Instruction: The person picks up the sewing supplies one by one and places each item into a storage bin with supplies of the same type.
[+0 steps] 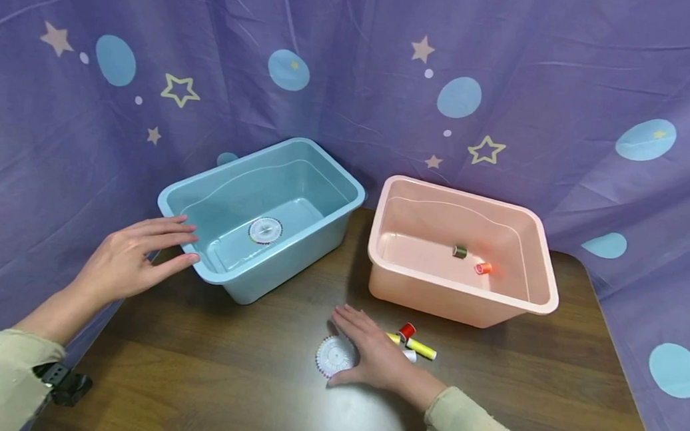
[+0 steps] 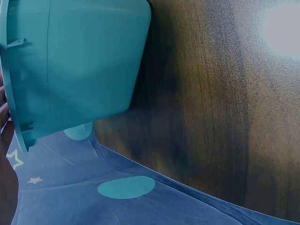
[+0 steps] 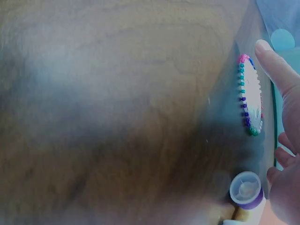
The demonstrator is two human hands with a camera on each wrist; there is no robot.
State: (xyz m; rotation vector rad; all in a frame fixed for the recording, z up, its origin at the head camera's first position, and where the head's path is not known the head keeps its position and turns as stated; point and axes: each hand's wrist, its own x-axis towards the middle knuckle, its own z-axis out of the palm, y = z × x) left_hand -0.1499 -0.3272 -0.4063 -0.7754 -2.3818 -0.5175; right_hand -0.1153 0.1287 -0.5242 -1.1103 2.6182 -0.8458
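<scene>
On the table lies a round wheel of pearl-headed pins (image 1: 334, 356), with colored heads around its edge. My right hand (image 1: 374, 354) hovers beside and partly over it, thumb and fingers spread around its right side. In the right wrist view the thumb (image 3: 276, 68) is held apart from the pin wheel (image 3: 251, 96). My left hand (image 1: 128, 257) is at the near left rim of the blue bin (image 1: 300, 259), its fingers extended and overlapping the rim. A second pin wheel (image 1: 265, 230) lies on the floor of that bin.
Several thread spools, among them a red spool (image 1: 407, 331) and a yellow spool (image 1: 422, 349), lie just right of my right hand, partly hidden by it. The pink bin (image 1: 429, 295) behind them holds a dark green spool (image 1: 459, 251) and an orange spool (image 1: 483, 268). A purple curtain (image 1: 355, 76) hangs behind.
</scene>
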